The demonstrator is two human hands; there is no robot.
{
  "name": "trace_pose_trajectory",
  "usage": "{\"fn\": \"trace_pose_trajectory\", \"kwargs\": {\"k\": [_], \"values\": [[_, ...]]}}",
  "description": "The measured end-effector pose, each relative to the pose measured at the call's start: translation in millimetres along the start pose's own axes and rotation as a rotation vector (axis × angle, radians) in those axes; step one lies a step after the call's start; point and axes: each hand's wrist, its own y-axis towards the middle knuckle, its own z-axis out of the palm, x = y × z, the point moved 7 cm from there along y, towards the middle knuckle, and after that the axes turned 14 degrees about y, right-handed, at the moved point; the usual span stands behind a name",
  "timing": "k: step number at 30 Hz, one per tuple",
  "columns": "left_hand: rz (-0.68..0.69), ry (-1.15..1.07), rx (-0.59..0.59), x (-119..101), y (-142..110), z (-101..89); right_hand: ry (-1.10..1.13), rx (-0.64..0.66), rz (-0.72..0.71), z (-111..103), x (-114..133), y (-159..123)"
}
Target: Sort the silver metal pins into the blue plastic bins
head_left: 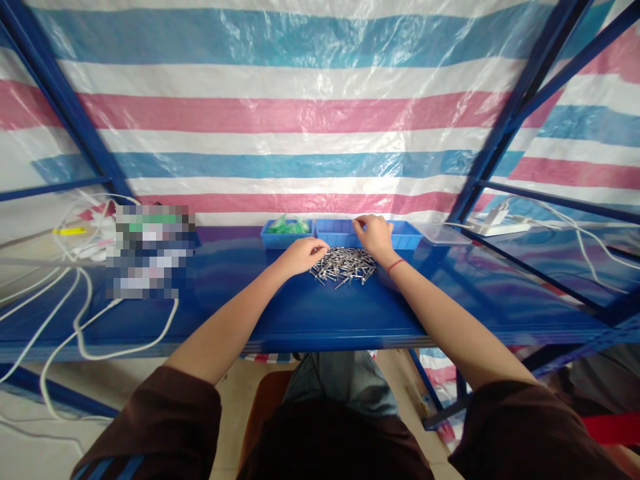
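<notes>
A loose pile of small, silver, pin-like metal pieces, resembling pop rivets (345, 265), lies on the blue tabletop. At its upper left edge is my left hand (301, 256), its thumb and fingers curled together in a pinch. Whatever sits between those fingertips is too small to make out. My right hand (375, 237), with a red string at the wrist, hovers over the long blue bin (407, 233) behind the pile. Its fingers are bent and closed, pointing down and left, and hide anything they hold. Beside that bin, a smaller blue bin (270, 241) contains green pieces (290, 225).
A clear plastic lid (443, 233) lies right of the bins. White cables (90, 333) trail over the table's left side near a blurred-out patch (150, 253). A white power strip (500, 223) stands at the right. Blue metal posts (505, 127) frame both sides.
</notes>
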Motion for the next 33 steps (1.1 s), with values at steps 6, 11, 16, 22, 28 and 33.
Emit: {"fn": "trace_pose_trajectory", "kwargs": {"k": [6,11,16,22,28,33], "values": [[0.003,0.226,0.072,11,-1,10.9,-0.005,0.091,-0.047,0,8,-8],[-0.007,0.337,0.091,18,-2,12.1,0.037,0.268,-0.167,12,25,-22],[-0.005,0.328,0.066,13,-2,8.1,0.056,0.375,-0.261,22,38,-33],[-0.039,0.437,0.124,8,-1,3.1,0.071,0.403,-0.306,23,43,-38],[-0.026,0.614,0.154,1,-3,1.0,0.061,0.43,-0.313,25,45,-39],[-0.048,0.603,0.158,4,-5,1.8,0.052,0.438,-0.307,24,44,-40]]}}
